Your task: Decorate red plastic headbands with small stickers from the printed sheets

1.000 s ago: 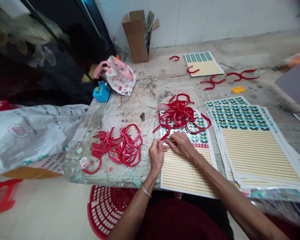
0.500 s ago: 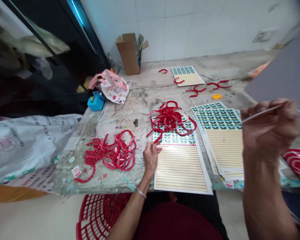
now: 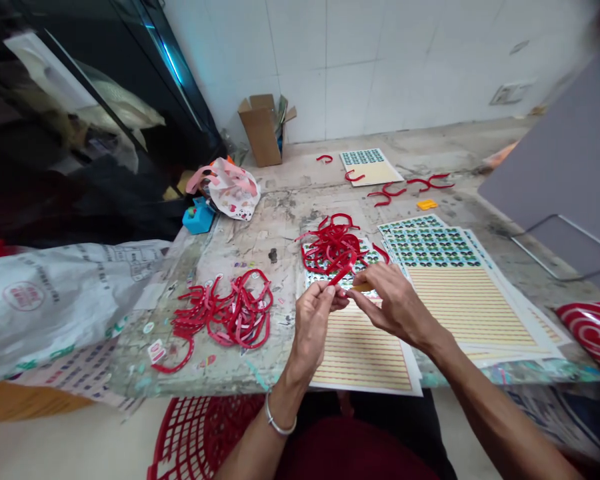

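My left hand (image 3: 313,323) pinches one red hairband (image 3: 344,268), its end held up above the sheet. Beside it, my right hand (image 3: 397,303) has its thumb and fingers closed at the band's end, close to the left fingertips. A small amber-brown piece (image 3: 364,287) shows by the right fingers; what it is I cannot make out. Under both hands lies a printed sheet (image 3: 365,353) with green-and-black motifs above and striped lines below. A pile of red hairbands (image 3: 330,243) rests on its upper part.
To the left lies another pile of red hairbands (image 3: 235,310). More printed sheets (image 3: 455,293) are stacked at right. Farther back are a smaller sheet (image 3: 380,175), a yellow object (image 3: 427,205), a blue container (image 3: 199,217) and a cardboard box (image 3: 263,137). A red basket (image 3: 180,427) sits below.
My right hand has come down and left from its raised place, where it held a thin white strip, to meet my left. My left hand has lifted a red hairband's end from the pile.
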Demonstrator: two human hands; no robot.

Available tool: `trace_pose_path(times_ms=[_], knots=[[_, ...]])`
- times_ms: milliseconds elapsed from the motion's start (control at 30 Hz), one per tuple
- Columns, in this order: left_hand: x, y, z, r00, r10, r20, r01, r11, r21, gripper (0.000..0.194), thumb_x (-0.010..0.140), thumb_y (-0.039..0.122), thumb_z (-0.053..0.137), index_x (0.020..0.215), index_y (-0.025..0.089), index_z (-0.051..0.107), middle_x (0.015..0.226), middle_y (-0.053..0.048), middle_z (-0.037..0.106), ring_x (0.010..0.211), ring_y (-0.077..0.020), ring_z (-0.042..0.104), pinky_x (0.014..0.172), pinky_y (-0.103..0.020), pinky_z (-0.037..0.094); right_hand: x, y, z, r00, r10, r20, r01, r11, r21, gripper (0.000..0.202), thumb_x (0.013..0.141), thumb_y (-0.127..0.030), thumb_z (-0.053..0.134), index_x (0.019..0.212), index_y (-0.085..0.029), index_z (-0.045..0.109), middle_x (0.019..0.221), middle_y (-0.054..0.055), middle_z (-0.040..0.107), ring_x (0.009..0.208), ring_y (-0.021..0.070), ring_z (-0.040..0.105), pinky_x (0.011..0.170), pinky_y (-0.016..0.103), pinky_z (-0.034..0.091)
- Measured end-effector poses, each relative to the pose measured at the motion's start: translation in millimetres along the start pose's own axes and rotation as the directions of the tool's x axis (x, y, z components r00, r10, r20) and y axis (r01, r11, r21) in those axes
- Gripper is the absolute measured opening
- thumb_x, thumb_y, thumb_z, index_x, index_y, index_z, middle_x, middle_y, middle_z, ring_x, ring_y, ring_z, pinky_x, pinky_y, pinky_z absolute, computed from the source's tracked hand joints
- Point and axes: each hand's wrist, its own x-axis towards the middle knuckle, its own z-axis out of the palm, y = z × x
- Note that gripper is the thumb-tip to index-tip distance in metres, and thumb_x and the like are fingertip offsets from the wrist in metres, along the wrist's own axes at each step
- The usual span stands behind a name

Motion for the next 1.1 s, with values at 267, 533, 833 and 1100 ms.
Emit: trace_pose_path(times_ms=[267,533,833,1100], knots=[[-0.5,-4.2,-1.5,0.994,0.056,-0.097,-0.057,0.998,-0.014,0.017,0.083,0.03,0.056,0.085,0.014,0.06,0.084,-0.005,0.064,0.076,-0.0143,0.063,0.075,-0.025,0.048,-23.4,-0.6,9.1,0.969,0.206,-0.14,-0.221,0.97,-0.101,0.028,0.08,-0.045,0.058,0.084,-0.019,0.052,0.076,0.007,0.058,0.074,0.0222,0.051,0.069,0.035,0.036],[-2.3,6.9,9.8,0.998,0.04,-0.044,-0.046,0.989,-0.142,0.012,0.084,0.024,0.055,0.085,0.013,0.058,0.086,-0.005,0.063,0.071,-0.0106,0.06,0.074,-0.024,0.047,-73.8,-12.9,74.7,0.884,0.463,0.064,-0.442,0.783,0.438,0.024,0.078,-0.039,0.061,0.091,-0.019,0.062,0.091,0.01,0.06,0.089,0.0242,0.053,0.08,0.039,0.042],[-10.1,3.2,11.3,1.0,0.004,-0.03,-0.009,0.985,-0.174,0.01,0.084,0.022,0.055,0.085,0.012,0.059,0.084,-0.005,0.065,0.069,-0.0113,0.06,0.071,-0.025,0.047,-35.7,-29.9,54.3,0.652,0.667,0.361,-0.179,-0.327,0.928,0.016,0.077,-0.035,0.065,0.085,-0.021,0.065,0.09,0.002,0.064,0.073,0.0116,0.056,0.07,0.026,0.047],[-15.9,-14.9,3.8,0.988,-0.124,-0.09,0.102,0.97,-0.219,0.013,0.081,0.024,0.06,0.085,0.012,0.061,0.09,-0.006,0.066,0.067,-0.0093,0.059,0.073,-0.025,0.047,-33.9,-26.4,46.5,0.644,0.764,-0.024,-0.269,0.256,0.928,0.014,0.077,-0.025,0.065,0.07,-0.019,0.055,0.087,0.001,0.06,0.085,0.0135,0.055,0.079,0.026,0.043]])
